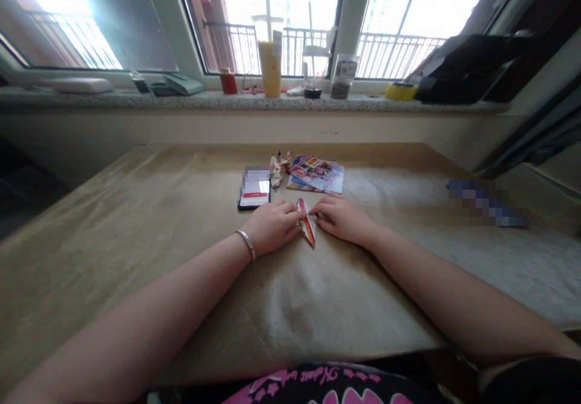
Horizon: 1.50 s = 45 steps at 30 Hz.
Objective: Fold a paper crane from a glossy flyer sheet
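A folded paper piece (310,232), narrow and diamond-shaped with red, white and yellow print, lies on the table between my hands. My left hand (271,227) has its fingers closed at the paper's left edge. From the other side, my right hand (342,217) pinches the paper near its middle, fingers bent. Just beyond my left hand lies a phone (255,189) with its screen lit. Beside the phone stand folded paper figures (278,171) with a similar print. A few printed paper sheets (318,175) overlap to their right.
The table (181,307) has a tan, wrinkled cover. A blurred dark strip (488,204) lies at the far right. On the windowsill (204,102) stand a cup of yellow drink (271,68), a second cup (314,71), a clear jar (344,80), a red jar (228,82) and a black bag (458,68).
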Each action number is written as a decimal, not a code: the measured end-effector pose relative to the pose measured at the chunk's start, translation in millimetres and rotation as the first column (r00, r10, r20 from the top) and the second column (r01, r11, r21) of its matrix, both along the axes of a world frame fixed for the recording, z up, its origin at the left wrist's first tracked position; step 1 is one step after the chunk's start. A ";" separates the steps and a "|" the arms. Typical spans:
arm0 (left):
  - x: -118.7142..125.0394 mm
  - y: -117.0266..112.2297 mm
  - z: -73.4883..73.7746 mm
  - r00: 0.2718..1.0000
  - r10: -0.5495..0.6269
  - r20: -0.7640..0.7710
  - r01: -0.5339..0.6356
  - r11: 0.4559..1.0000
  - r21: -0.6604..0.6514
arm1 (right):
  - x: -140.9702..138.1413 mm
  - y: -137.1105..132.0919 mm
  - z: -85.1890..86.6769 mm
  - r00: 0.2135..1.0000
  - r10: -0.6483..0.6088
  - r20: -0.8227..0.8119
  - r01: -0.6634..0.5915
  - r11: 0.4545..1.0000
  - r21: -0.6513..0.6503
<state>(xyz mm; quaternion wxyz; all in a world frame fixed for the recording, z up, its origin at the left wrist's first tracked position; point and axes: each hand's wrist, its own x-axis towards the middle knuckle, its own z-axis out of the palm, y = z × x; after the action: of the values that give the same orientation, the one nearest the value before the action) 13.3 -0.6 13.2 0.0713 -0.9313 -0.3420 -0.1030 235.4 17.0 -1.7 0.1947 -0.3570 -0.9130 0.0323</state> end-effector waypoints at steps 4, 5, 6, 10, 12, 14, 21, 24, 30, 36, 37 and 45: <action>-0.2 0.9 0.3 0.999 0.012 0.048 -0.008 0.997 -0.077 | -1.0 -2.1 2.6 1.000 0.008 0.015 -0.008 1.000 0.023; 0.0 0.9 0.3 0.999 0.013 0.052 -0.009 0.996 -0.087 | -0.9 -2.1 2.6 1.000 0.016 0.006 -0.016 0.999 0.030; 0.2 0.8 0.4 0.998 0.014 0.053 -0.009 0.996 -0.090 | -0.7 -1.8 2.1 1.000 0.027 -0.011 -0.026 0.999 0.038; 2.1 -1.9 1.2 0.998 0.023 0.053 -0.018 0.995 -0.093 | 1.9 2.8 -3.0 0.991 0.078 -0.104 -0.075 0.997 0.027; 3.1 -3.6 2.0 0.999 0.023 0.037 -0.019 0.995 -0.094 | 3.1 4.8 -5.8 0.990 0.078 -0.116 -0.078 0.997 0.009; 3.6 -4.9 2.7 1.000 0.014 0.018 -0.013 0.996 -0.086 | 3.5 5.4 -7.5 0.992 0.053 -0.113 -0.052 0.999 0.011; 2.1 -4.0 1.7 1.000 -0.001 0.014 0.002 0.998 -0.066 | 2.6 2.2 -6.6 0.995 0.039 -0.093 -0.041 0.999 -0.029; 0.5 -0.2 -1.1 0.999 -0.017 0.027 0.019 0.998 -0.057 | 2.2 2.0 -5.6 0.995 0.041 -0.087 -0.042 0.999 -0.006; -4.5 9.8 -8.2 0.997 -0.052 0.055 0.055 0.997 -0.047 | -1.6 -1.0 -1.6 0.994 0.086 -0.061 -0.086 0.996 0.013; -7.4 16.9 -13.2 0.989 -0.121 0.086 0.125 0.991 -0.037 | -5.3 -6.5 1.3 0.998 0.060 0.005 -0.060 0.991 0.116; -7.2 17.4 -13.9 0.989 -0.120 0.090 0.123 0.992 -0.018 | -6.0 -7.2 1.7 0.998 0.052 0.023 -0.054 0.989 0.135; -6.3 17.8 -14.8 0.990 -0.104 0.098 0.097 0.993 0.070 | -9.8 -9.2 0.9 0.996 0.030 0.088 -0.041 0.990 0.131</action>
<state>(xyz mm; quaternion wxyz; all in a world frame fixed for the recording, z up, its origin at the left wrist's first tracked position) 6.9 17.2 -1.7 0.0790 -0.9381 -0.2943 -0.1646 225.6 7.8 -0.8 0.1781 -0.3280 -0.9268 -0.0406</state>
